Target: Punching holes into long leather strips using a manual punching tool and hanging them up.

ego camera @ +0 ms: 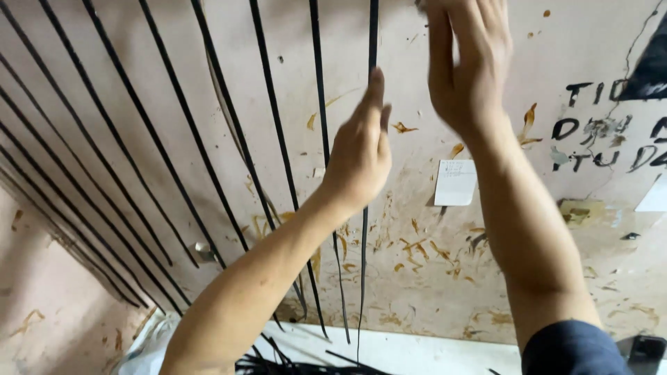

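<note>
Forearms rise from the bottom edge of the frame — yours, bare on the left, a dark sleeve (573,347) at the right elbow — toward a stained, glue-streaked wall (431,278) hung with long black strips. Your left hand (358,149) lies flat, fingers pressed together and pointing up, its fingertips against the black strip (373,35) that runs down near the middle of the wall. Your right hand (465,62) is raised at the wall's top edge just beside that strip, fingers straight and close together, pinching nothing visible; the tips run out of frame. The strip looks thin, light and limp, likely rubbery — it should bend and sway freely, so a pinch by its flat faces near the top would probably steady it best. More black strips (174,139) fan toward the left edge; a small white paper note (455,182) sticks to the wall between your arms.
</note>
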